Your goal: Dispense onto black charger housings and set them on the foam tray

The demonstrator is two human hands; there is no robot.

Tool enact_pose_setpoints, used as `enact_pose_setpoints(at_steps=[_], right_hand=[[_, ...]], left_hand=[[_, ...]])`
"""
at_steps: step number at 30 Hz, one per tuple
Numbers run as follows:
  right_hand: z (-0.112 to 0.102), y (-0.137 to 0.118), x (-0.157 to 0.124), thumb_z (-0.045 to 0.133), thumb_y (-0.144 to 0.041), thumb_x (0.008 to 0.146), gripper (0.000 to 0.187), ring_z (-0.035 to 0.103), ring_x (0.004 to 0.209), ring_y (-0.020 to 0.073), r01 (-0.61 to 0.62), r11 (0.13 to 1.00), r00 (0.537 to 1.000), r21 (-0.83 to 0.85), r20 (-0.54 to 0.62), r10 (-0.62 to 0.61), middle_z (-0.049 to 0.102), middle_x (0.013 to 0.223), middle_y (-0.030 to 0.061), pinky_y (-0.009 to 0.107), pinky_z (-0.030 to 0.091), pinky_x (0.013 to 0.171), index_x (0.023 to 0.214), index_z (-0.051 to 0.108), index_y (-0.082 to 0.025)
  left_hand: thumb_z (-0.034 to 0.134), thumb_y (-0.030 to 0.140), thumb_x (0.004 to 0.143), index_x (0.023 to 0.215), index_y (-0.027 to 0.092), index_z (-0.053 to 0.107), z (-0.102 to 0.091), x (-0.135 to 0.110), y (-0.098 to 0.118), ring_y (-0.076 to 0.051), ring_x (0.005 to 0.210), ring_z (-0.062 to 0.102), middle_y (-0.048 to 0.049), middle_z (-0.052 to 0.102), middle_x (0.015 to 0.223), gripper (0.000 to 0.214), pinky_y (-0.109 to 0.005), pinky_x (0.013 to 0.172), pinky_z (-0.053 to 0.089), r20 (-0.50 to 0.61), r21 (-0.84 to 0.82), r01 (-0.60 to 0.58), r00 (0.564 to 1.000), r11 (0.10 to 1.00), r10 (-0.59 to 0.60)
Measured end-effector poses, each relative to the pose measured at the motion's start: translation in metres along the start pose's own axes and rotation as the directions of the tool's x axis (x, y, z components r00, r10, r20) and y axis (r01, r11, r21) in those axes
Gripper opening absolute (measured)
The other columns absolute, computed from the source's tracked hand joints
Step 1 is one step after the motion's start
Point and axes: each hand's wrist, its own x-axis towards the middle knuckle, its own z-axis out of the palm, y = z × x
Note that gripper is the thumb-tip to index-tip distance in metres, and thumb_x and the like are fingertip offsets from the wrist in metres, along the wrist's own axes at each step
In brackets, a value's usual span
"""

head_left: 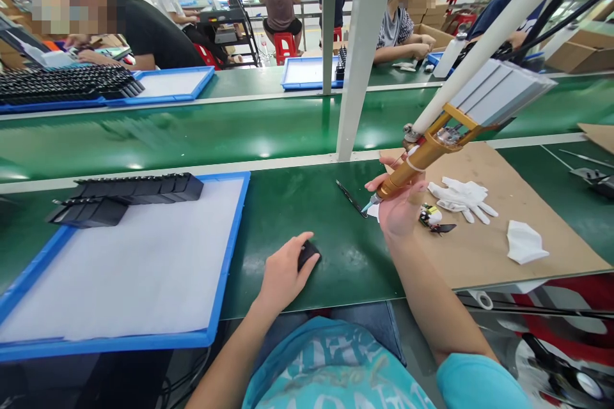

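My left hand rests on the green bench with its fingers curled round a small black part. My right hand is raised above the bench and grips a gold-coloured dispensing tool whose blue-tipped nozzle points down and left. The tool hangs from a white tube and a grey block with cables. Black tweezers lie on the bench just left of the nozzle.
A blue tray with a white liner and two rows of black parts sits at my left. A cardboard sheet at my right carries white gloves, a white cloth and a small component. Other people work across the conveyor.
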Motion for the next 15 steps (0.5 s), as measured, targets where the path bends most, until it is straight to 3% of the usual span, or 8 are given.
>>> enact_pose_setpoints(at_steps=[1,2,4,6,8,11,15], right_hand=[[0.0,0.001,0.0,0.046,-0.066,0.083,0.045,0.061,0.052,0.0117,0.009,1.0,1.0,0.001,-0.001,-0.009,0.063,0.105,0.0028,0.033,0.051,0.055,0.107,0.05,-0.028],[0.0,0.001,0.001,0.047,-0.065,0.083,0.045,0.061,0.052,0.0117,0.015,1.0,1.0,0.003,0.0,-0.015,0.063,0.105,0.0029,0.033,0.051,0.055,0.106,0.051,-0.027],[-0.001,0.003,0.001,0.048,-0.064,0.083,0.043,0.061,0.051,0.0115,0.031,1.0,1.0,0.002,-0.002,-0.03,0.063,0.104,0.0025,0.032,0.05,0.053,0.106,0.051,-0.027],[-0.002,0.004,0.002,0.049,-0.064,0.082,0.043,0.062,0.051,0.0113,0.043,0.999,0.999,-0.007,-0.003,-0.043,0.063,0.104,0.0017,0.031,0.05,0.053,0.105,0.051,-0.028],[-0.004,0.005,0.002,0.05,-0.064,0.082,0.043,0.062,0.052,0.0112,0.05,0.999,0.999,-0.012,-0.004,-0.05,0.062,0.105,0.0013,0.031,0.05,0.054,0.106,0.051,-0.028],[-0.005,0.007,0.002,0.05,-0.063,0.082,0.042,0.062,0.053,0.011,0.053,0.998,0.999,-0.021,-0.006,-0.053,0.062,0.109,0.0014,0.031,0.05,0.054,0.107,0.052,-0.029],[-0.005,0.007,0.002,0.05,-0.06,0.083,0.04,0.063,0.056,0.0114,0.075,0.997,0.997,-0.023,0.008,-0.075,0.061,0.111,0.0016,0.031,0.05,0.056,0.109,0.052,-0.03]], left_hand=[[0.057,0.044,0.088,0.122,0.027,0.055,0.002,0.0,0.001,-0.017,0.077,0.06,-0.0021,0.063,0.087,0.038,-0.027,0.068,0.047,-0.018,-0.2,0.102,0.994,0.975,-0.108],[0.056,0.047,0.088,0.122,0.027,0.054,0.004,0.0,0.003,-0.015,0.072,0.059,-0.0008,0.061,0.083,0.039,-0.025,0.064,0.046,-0.002,-0.419,0.194,0.977,0.887,-0.215],[0.055,0.053,0.087,0.121,0.027,0.053,0.008,-0.001,0.009,-0.013,0.063,0.056,0.0007,0.057,0.076,0.042,-0.022,0.055,0.045,0.131,-0.778,0.316,0.927,0.542,-0.352],[0.057,0.055,0.085,0.119,0.026,0.054,0.01,-0.003,0.017,-0.011,0.058,0.054,0.0009,0.055,0.073,0.045,-0.018,0.046,0.041,0.303,-0.913,0.374,0.889,0.161,-0.343],[0.061,0.052,0.083,0.116,0.025,0.055,0.01,-0.003,0.024,-0.009,0.055,0.052,0.0008,0.055,0.073,0.044,-0.015,0.042,0.039,0.405,-0.913,0.401,0.874,-0.074,-0.269],[0.064,0.046,0.083,0.113,0.024,0.058,0.006,-0.004,0.031,-0.008,0.054,0.053,0.0002,0.056,0.075,0.038,-0.013,0.04,0.04,0.424,-0.899,0.387,0.885,-0.203,-0.193],[0.061,0.045,0.086,0.112,0.025,0.058,0.001,-0.005,0.034,-0.008,0.054,0.054,0.0003,0.057,0.077,0.034,-0.014,0.041,0.043,0.391,-0.912,0.361,0.908,-0.195,-0.148]])
